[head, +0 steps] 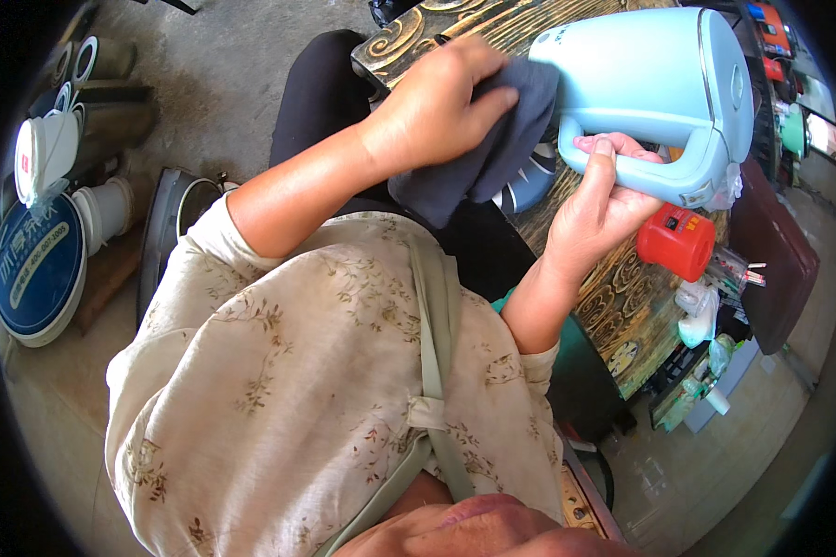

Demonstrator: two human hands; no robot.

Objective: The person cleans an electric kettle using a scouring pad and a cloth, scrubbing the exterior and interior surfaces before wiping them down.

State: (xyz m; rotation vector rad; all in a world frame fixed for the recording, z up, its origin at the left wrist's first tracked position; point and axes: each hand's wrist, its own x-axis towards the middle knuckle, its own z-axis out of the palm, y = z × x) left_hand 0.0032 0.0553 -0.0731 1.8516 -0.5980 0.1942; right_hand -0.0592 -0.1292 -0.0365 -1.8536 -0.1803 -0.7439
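Note:
A light blue electric kettle (pixel 634 66) is held on its side in front of me, its lid end towards the right and its other end towards the left. My right hand (pixel 609 184) grips the kettle's handle, with the thumb over it and fingertips showing through the handle's gap. In my left hand (pixel 439 104), back of the hand up, is a dark grey cloth (pixel 488 153), pinched between thumb and fingers. The cloth touches or nearly touches the left end of the kettle and hangs down over my lap.
Below the kettle runs a carved wooden table (pixel 606 299) bearing a red plastic container (pixel 676 242), a clear holder with sticks (pixel 731 268) and plastic bags (pixel 698 317). A dark red board-like thing (pixel 773 257) stands beyond. White buckets (pixel 104 209) and a round blue lid (pixel 38 268) lie at left.

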